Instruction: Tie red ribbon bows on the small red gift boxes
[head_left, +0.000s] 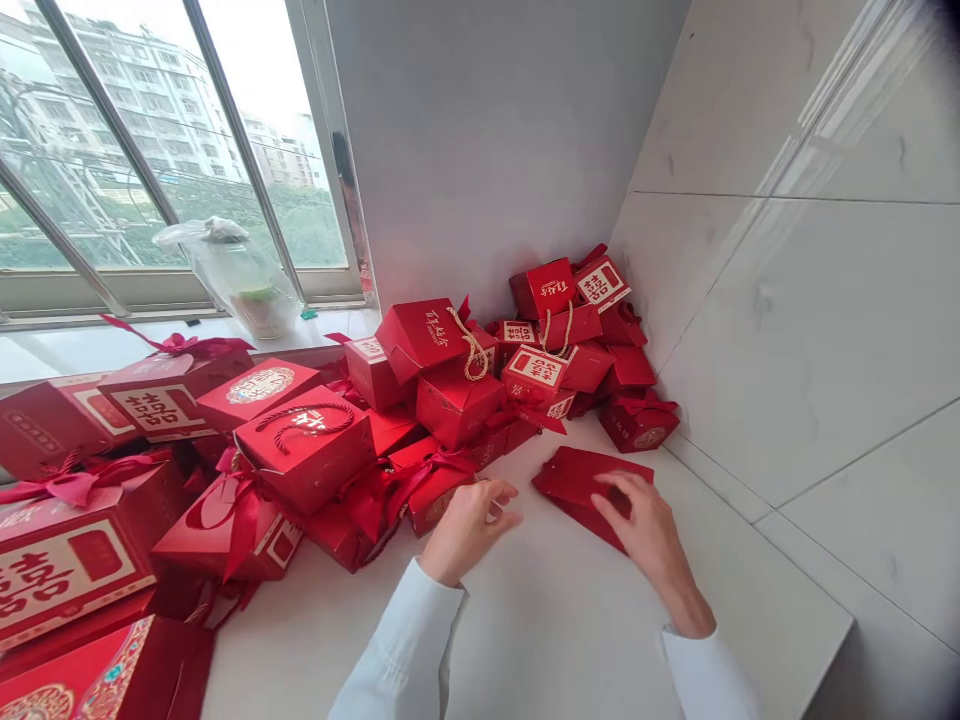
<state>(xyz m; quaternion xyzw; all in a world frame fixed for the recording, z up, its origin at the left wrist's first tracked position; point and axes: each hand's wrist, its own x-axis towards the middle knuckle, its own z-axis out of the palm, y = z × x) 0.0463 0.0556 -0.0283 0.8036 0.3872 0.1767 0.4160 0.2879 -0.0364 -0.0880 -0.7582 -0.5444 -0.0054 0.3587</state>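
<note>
A red gift box (574,478) lies on the white tabletop (525,620), plain side showing. My right hand (637,520) is over its right end with fingers apart; whether the fingertips touch the box I cannot tell. To the left, my left hand (469,525) hovers above the table, fingers curved and apart, nothing between them. Just behind it rests a red box with a ribbon (435,490), at the near edge of a heap of red boxes.
Red gift boxes (457,400), several with gold cord handles, are heaped in the corner. More boxes (67,570) crowd the left side. A plastic-covered jar (259,300) stands on the windowsill. White tiled wall (750,320) bounds the right; the table's corner (847,622) is at lower right.
</note>
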